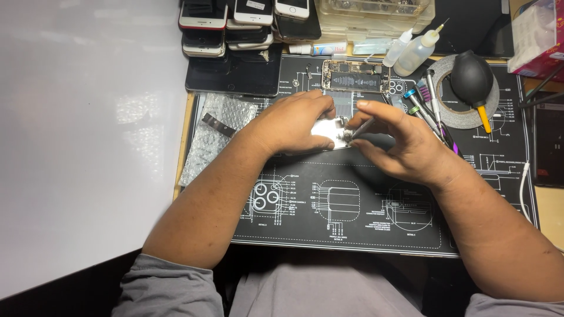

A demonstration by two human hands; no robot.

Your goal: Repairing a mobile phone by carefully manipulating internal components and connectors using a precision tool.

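My left hand rests on the black work mat and pins down a shiny metal plate, a flat phone part. My right hand holds a thin metal tool like a pen, its tip touching the plate's right edge. Just beyond the hands lies an opened phone with its battery and boards showing.
Stacked phones and a dark tablet sit at the back left. Bubble wrap with a small dark part lies left. Two dropper bottles, screwdrivers, a tape roll and a black air blower stand at the right.
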